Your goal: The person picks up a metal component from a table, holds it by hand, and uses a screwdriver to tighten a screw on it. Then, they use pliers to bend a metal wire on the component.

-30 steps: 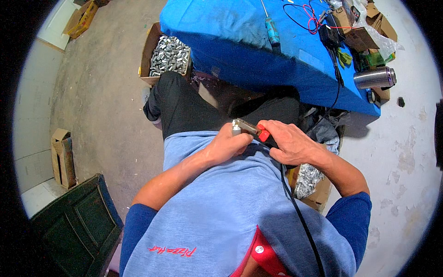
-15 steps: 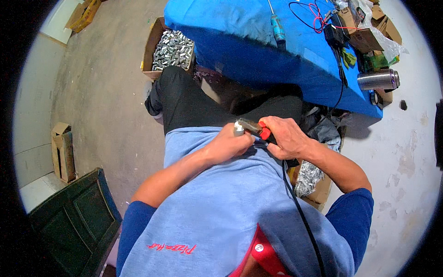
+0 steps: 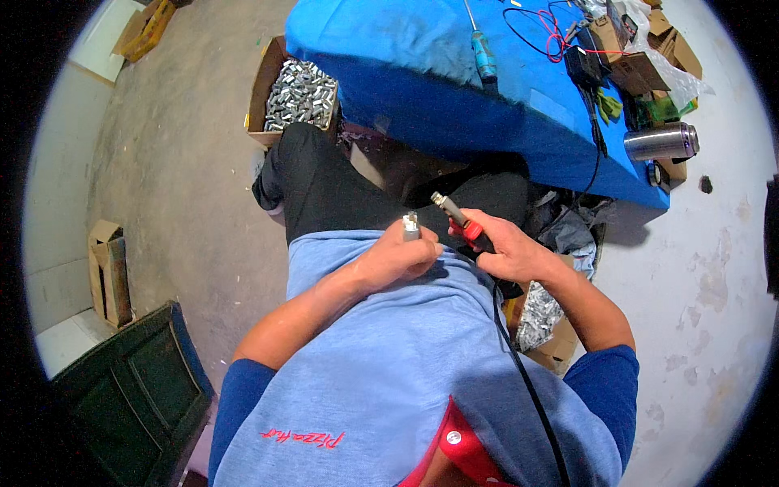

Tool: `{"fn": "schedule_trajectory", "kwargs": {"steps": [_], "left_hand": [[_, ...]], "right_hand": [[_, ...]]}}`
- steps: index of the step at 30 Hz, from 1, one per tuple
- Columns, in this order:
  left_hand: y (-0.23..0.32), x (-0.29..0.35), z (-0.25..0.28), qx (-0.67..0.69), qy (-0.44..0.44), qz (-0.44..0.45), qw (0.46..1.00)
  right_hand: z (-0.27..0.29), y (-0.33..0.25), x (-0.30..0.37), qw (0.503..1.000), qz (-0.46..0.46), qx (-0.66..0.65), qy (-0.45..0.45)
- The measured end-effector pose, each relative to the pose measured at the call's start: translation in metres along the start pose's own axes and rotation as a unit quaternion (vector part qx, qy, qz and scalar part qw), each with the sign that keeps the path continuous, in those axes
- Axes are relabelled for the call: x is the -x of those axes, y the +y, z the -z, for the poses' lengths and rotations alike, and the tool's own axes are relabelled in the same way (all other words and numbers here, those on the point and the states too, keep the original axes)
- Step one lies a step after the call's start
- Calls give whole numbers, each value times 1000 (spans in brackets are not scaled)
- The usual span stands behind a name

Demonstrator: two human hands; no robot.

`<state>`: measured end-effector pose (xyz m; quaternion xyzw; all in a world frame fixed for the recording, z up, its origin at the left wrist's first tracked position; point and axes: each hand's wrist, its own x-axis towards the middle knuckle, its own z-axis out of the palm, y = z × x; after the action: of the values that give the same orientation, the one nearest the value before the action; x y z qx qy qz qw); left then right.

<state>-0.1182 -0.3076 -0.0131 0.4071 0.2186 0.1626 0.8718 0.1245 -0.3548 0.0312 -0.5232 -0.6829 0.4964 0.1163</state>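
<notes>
Above my lap, my left hand is closed around a small silver metal piece, its upper end sticking up past the fingers. My right hand grips a corded tool with a red-and-black handle and a metal barrel, which looks like a soldering iron. The tool's tip points up and to the left, a short way to the right of the metal piece and apart from it. A black cord trails below my right hand across my shirt. My fingers hide the lower part of the metal piece.
A cardboard box of small silver metal pieces stands beyond my knee. The blue-covered table holds a screwdriver, wires and a steel flask. More silver pieces lie in a box near my right forearm. A dark panel is at lower left.
The tool's barrel, earlier slanting down from the metal piece's top, has swung away to the right and now points upward. My left hand has hardly moved and still holds the piece.
</notes>
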Motion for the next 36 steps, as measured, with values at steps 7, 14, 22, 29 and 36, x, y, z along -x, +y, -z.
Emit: {"fn": "schedule_trajectory", "kwargs": {"steps": [7,14,22,29,36], "left_hand": [[5,-1,-4,15,-11,-11,1000],[4,-1,-4,8,-11,5,1000],[-2,-4,-5,-16,9,-5,1000],[1,-3,0,-9,-11,16,1000],[-2,-7,-4,-55,26,3,998]], "right_hand": [[5,-27,-1,994,29,109,-3],[8,-36,-3,987,2,160,-11],[10,-43,-7,984,-14,173,-35],[9,-21,-4,994,0,106,30],[61,22,-15,906,-19,112,407]]}}
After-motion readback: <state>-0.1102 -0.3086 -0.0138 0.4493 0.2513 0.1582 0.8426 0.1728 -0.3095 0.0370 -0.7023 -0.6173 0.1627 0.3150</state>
